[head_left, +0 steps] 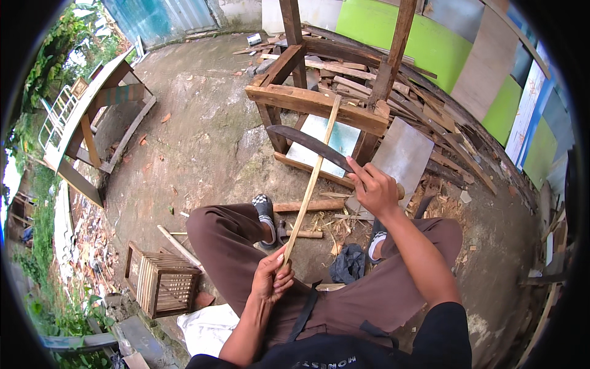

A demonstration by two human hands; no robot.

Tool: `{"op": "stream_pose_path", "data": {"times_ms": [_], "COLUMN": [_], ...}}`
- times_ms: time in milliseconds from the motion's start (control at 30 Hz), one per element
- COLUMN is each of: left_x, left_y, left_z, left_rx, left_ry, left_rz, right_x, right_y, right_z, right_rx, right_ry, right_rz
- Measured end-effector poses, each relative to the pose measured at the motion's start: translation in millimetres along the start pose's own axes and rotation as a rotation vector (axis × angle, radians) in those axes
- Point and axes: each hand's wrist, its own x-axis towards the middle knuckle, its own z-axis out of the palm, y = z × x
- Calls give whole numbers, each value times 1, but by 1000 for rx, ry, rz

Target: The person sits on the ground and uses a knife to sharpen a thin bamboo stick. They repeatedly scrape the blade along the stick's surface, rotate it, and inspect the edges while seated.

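My left hand (273, 277) is closed around the near end of a long, thin bamboo strip (309, 190). The strip slants up and away from me, its far end at the beam of a wooden frame (313, 101). In my right hand (376, 190) is a machete, its handle end showing past the palm and one finger stretched along the blade. The dark curved machete blade (301, 139) points left and crosses the strip just before the beam. Whether blade and strip touch, I cannot tell.
Between my legs lie a hammer (301, 234), a round piece of wood (310, 205), shavings and a black plastic bag (349, 263). A slatted wooden crate (163, 280) is at left. Scrap wood (424, 117) is piled behind the frame. A bench-like wooden structure (92, 123) stands far left.
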Motion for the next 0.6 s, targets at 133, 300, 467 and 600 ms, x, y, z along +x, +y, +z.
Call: {"op": "stream_pose_path", "data": {"times_ms": [133, 300, 467, 600], "left_x": [-2, -6, -8, -8], "left_y": [-1, -5, -9, -7], "left_z": [1, -5, -4, -8], "left_rx": [5, 45, 4, 10], "left_ry": [5, 62, 45, 38], "left_rz": [3, -22, -30, -29], "right_x": [-12, -1, -12, 0], "right_y": [-21, 1, -18, -4], "right_z": [-2, 3, -6, 0], "right_rx": [149, 121, 150, 147], "right_ry": [-93, -41, -110, -46], "right_rz": [-209, 44, -249, 70]}}
